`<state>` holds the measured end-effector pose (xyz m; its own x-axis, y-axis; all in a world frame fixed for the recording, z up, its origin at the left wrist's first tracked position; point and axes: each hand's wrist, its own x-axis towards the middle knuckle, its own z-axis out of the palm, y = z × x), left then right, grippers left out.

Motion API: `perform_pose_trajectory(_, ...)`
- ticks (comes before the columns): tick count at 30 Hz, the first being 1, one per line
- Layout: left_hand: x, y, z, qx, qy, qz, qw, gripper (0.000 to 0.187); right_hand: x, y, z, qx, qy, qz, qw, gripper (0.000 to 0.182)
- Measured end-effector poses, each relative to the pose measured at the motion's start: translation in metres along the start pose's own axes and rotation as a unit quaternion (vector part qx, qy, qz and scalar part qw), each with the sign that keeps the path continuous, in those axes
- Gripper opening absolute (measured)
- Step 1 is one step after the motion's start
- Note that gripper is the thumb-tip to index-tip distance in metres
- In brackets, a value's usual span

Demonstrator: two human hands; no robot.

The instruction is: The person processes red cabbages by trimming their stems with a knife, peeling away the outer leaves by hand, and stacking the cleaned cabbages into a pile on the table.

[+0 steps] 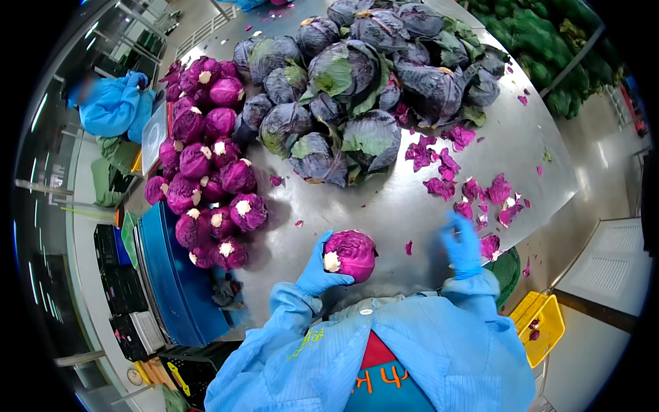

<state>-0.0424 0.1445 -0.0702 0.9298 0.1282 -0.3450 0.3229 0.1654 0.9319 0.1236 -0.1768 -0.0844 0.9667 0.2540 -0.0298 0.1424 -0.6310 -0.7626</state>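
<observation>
My left hand [318, 268], in a blue glove, grips a trimmed purple cabbage [351, 254] just above the steel table [398, 199], its white stem end turned toward the left. My right hand [461, 244], also gloved in blue, hovers over the table to the right of the cabbage with fingers apart and nothing in it. Torn purple leaves [473, 192] lie on the table just beyond that hand.
A pile of untrimmed cabbages with dark outer leaves [357, 82] fills the table's far side. Trimmed purple cabbages [206, 165] are heaped at the left. A person in blue [113, 103] works at far left. A yellow bin [542, 326] sits at lower right, a blue crate [168, 275] at lower left.
</observation>
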Motion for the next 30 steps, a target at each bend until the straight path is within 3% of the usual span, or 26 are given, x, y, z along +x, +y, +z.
perform_pose_trajectory(2, -0.002, 0.0, 0.0, 0.024, -0.01, 0.028, 0.999, 0.122, -0.015, -0.044, 0.039, 0.147, -0.18, 0.142, 0.962, 0.054)
perform_pose_trajectory(4, -0.006, 0.0, -0.001, 0.06, -0.001, 0.033, 0.998, 0.115, -0.032, -0.052, 0.094, 0.297, -0.246, 0.101, 0.917, 0.051)
perform_pose_trajectory(5, -0.007, 0.0, -0.001, 0.077, 0.006, 0.036, 0.996, 0.111, -0.032, -0.052, 0.106, 0.347, -0.265, 0.138, 0.889, 0.05)
perform_pose_trajectory(7, -0.006, -0.008, 0.001, 0.111, 0.112, -0.025, 0.987, 0.109, -0.031, -0.052, 0.124, 0.437, -0.31, 0.211, 0.818, 0.048)
perform_pose_trajectory(9, -0.006, -0.004, 0.014, 0.162, 0.2, -0.058, 0.965, 0.105, -0.031, -0.045, 0.138, 0.364, -0.258, 0.067, 0.892, 0.04)
perform_pose_trajectory(11, -0.009, 0.008, 0.019, 0.126, 0.203, -0.062, 0.969, 0.108, -0.025, -0.049, 0.133, 0.239, -0.213, -0.09, 0.943, 0.032)
perform_pose_trajectory(13, -0.01, 0.004, 0.021, 0.129, 0.199, -0.04, 0.971, 0.111, -0.01, -0.063, 0.103, 0.054, -0.181, -0.249, 0.95, 0.024)
perform_pose_trajectory(16, -0.015, -0.013, 0.011, 0.218, 0.169, 0.014, 0.961, 0.117, 0.02, -0.048, 0.097, 0.017, -0.103, -0.194, 0.975, 0.018)
perform_pose_trajectory(18, -0.023, -0.011, 0.007, 0.3, 0.118, 0.017, 0.947, 0.121, 0.038, -0.031, 0.092, -0.089, -0.053, -0.163, 0.981, 0.017)
perform_pose_trajectory(22, -0.022, 0.007, 0.015, 0.199, 0.02, 0.018, 0.98, 0.12, 0.076, 0.001, 0.037, -0.031, 0.133, -0.067, 0.988, 0.017)
perform_pose_trajectory(23, -0.021, 0.006, 0.015, 0.212, 0.017, 0.04, 0.976, 0.117, 0.079, 0.016, 0.015, -0.062, 0.12, -0.015, 0.991, 0.018)
perform_pose_trajectory(26, -0.017, 0.007, 0.02, 0.251, 0.012, 0.104, 0.962, 0.11, 0.065, 0.001, -0.027, -0.129, 0.119, 0.074, 0.982, 0.037)
perform_pose_trajectory(27, -0.014, 0.008, 0.021, 0.258, 0.009, 0.13, 0.957, 0.107, 0.057, 0.018, -0.017, -0.018, 0.134, -0.042, 0.99, 0.051)
perform_pose_trajectory(29, -0.003, 0.011, 0.024, 0.273, 0.001, 0.183, 0.945, 0.1, 0.032, -0.029, -0.018, 0.004, -0.11, 0.102, 0.989, 0.053)
perform_pose_trajectory(30, 0.003, 0.014, 0.029, 0.253, 0.014, 0.187, 0.949, 0.085, 0.021, -0.043, -0.005, 0.083, -0.192, 0.094, 0.973, 0.057)
